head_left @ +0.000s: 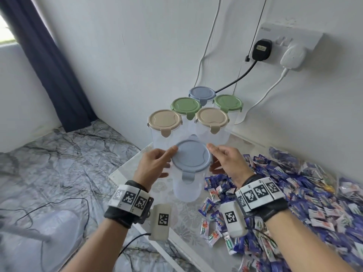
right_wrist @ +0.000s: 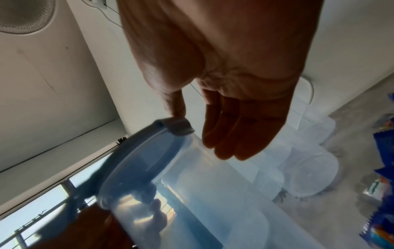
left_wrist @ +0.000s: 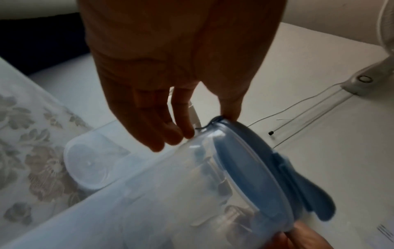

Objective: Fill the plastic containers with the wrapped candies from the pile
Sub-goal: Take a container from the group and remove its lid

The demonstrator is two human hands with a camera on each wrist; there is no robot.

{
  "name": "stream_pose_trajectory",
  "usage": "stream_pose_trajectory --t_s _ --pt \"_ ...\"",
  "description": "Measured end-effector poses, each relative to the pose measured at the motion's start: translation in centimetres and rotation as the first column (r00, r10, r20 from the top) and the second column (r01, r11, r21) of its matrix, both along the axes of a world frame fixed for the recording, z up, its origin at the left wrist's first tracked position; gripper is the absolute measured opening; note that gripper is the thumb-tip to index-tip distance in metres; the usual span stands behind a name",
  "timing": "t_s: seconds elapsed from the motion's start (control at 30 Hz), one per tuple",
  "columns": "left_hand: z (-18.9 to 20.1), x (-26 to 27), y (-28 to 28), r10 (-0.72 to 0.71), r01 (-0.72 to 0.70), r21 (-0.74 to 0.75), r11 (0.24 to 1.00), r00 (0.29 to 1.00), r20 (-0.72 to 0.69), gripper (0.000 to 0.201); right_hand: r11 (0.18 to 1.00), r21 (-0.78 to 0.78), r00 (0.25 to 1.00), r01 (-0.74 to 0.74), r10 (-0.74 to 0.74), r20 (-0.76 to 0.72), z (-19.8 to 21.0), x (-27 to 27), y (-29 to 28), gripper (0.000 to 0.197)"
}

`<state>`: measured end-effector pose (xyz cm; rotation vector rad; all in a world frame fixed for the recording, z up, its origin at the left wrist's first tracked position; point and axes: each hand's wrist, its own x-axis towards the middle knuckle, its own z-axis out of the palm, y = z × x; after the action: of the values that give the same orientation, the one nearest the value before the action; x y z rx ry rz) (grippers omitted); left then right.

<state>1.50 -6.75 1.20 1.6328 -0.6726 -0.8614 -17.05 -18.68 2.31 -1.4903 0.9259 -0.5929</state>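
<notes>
While both hands hold a clear container (head_left: pixel 187 185) with a blue lid (head_left: pixel 191 157) above the bench (head_left: pixel 125 169), five more lidded containers stand in a cluster just behind it, against the wall. The left hand (head_left: pixel 155 163) lays its thumb on the lid's rim with its fingers curled against the wall of the tub; the right hand (head_left: pixel 225 161) mirrors it, thumb on a lid tab (right_wrist: pixel 179 126), fingers loosely bent round the far side. The held container looks empty, and the lid is on, with the front clip (head_left: pixel 187 176) hanging loose.

The risk, as it appears, is in the opening: with the tub aloft and only lightly pinched at the rim, a stiff lid giving way suddenly could jerk it free, or knock into the cluster behind. Filling it there, close to the bench edge, could also send candies to the floor.

By count: six containers in all, with two blue lids, two green lids (head_left: pixel 185 106) and two beige lids (head_left: pixel 165 119). The wrapped candies (head_left: pixel 294 203), heaped to the right of the held container, are far too many to count.
</notes>
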Motion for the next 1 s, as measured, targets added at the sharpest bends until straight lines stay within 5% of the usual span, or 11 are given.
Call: stream_pose_trajectory --t_s 0.13,0.43,0.6,1.0 --pt "0.9 0.7 -0.2 -0.102 0.096 0.071 0.993 0.991 0.085 0.049 1.0 0.001 1.0 0.009 -0.009 -0.011 0.3 -0.2 0.0 0.038" --pt "0.6 0.7 -0.5 -0.09 0.092 0.007 0.996 0.983 -0.159 0.044 1.0 0.009 0.998 0.012 -0.011 -0.068 0.3 -0.8 0.8 0.056" --pt "0.7 1.0 -0.7 -0.154 0.162 0.013 0.987 0.955 -0.254 0.058 0.993 0.114 0.999 0.031 -0.03 -0.01 0.0 -0.6 1.6 0.042" --pt "2.0 0.3 -0.5 -0.056 0.06 -0.036 0.998 0.994 0.097 0.032 0.982 -0.175 0.993 0.071 -0.086 -0.08 1.1 -0.6 1.5 0.046"
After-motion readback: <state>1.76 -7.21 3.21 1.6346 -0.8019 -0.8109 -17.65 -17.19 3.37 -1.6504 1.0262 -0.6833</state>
